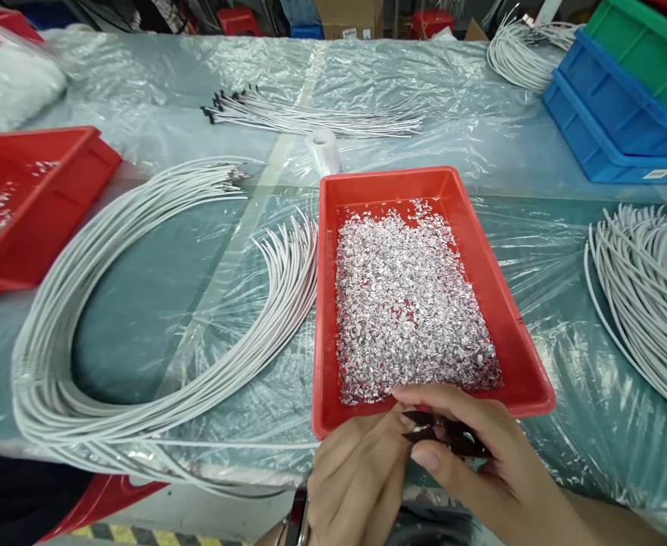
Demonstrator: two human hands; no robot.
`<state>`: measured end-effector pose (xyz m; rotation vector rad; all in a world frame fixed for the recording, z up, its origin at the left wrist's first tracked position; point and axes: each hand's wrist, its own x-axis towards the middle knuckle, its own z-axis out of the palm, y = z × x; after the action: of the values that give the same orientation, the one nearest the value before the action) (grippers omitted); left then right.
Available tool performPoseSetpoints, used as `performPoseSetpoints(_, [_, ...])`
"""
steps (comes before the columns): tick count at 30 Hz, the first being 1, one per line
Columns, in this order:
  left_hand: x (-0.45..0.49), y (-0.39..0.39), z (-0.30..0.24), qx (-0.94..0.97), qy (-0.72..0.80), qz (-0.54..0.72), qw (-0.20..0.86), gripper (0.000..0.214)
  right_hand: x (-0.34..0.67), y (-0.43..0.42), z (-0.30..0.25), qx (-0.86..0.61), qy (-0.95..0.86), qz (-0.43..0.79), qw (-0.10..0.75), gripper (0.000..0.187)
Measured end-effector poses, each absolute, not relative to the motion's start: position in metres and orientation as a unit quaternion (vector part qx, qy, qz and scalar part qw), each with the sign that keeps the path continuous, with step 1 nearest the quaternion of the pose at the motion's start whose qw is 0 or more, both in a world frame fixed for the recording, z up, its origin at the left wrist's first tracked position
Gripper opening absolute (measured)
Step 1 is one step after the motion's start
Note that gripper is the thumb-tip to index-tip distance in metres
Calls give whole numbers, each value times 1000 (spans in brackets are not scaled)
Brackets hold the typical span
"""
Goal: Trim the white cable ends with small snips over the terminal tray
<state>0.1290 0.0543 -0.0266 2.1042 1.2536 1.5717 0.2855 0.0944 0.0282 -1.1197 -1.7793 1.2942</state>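
Your right fingers (pixel 452 398) grip the dark hand tool (pixel 464 440). Your left fingers (pixel 356 455) bend by its tip; I can't tell if they pinch the white wire (pixel 254 444). The red tray (pixel 507 318) sits just past both. This looks like close tool work, likely needing steadiness next.

This looks like a workshop or factory floor where cables are worked on. Plastic sheeting covers a long desk (pixel 140 303) carrying a big loop of white cables (pixel 43 356) and a row of black-tipped leads (pixel 311 119). A plier-like tool (pixel 461 440), a red tray (pixel 509 326) of silvery scraps (pixel 407 303), stacked plastic crates (pixel 623 114) and yellow-and-black floor tape (pixel 126 535) all read as industrial.
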Motion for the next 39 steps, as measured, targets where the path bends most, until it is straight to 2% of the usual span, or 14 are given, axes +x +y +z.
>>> performPoseSetpoints(6, [131,59,-22,709,425,552,111,40,286,92,27,-437,-669,507,323,32])
performPoseSetpoints(12, [133,59,-20,688,452,562,72,33,287,91,29,-436,-649,534,322,36])
performPoseSetpoints(21, [133,60,-16,661,481,569,90,35,292,98,26,-398,-644,564,330,33])
performPoseSetpoints(30, [134,61,-17,679,452,567,112,37,280,97,33,-417,-570,618,344,12])
performPoseSetpoints(39, [131,63,-19,706,407,565,131,40,282,101,28,-418,-503,682,327,8])
